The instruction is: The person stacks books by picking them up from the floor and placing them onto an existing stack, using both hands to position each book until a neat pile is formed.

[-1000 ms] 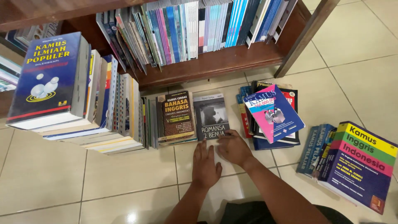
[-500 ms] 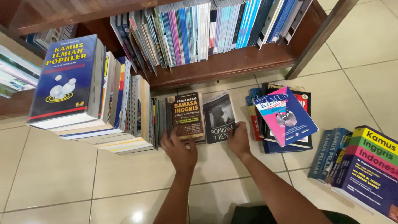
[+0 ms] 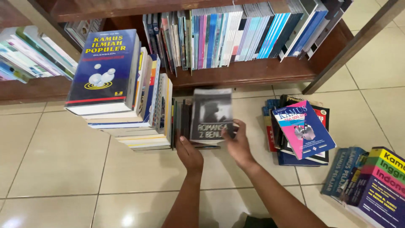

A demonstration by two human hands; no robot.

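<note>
on the tiled floor (image 3: pixel 55 169) below the wooden shelf (image 3: pixel 253 71), right hand (image 3: pixel 237 144) grips the grey book (image 3: pixel 211 114) at its lower right corner, w/ book on top of a low stack. left hand (image 3: pixel 189 154) presses the stack's front edge, fingers curled, next to the tall leaning book pile (image 3: pixel 126 105).

Just 1 view, head-mounted, looking steeply down at the tiled floor (image 3: pixel 55 169). Faces the wooden bookshelf (image 3: pixel 253 74) ahead. Pretty close, within arm's reach.

Grey paperback book (image 3: pixel 211 114) with dark silhouette cover, slightly blurred, face-up atop a low floor stack, before the shelf
</note>
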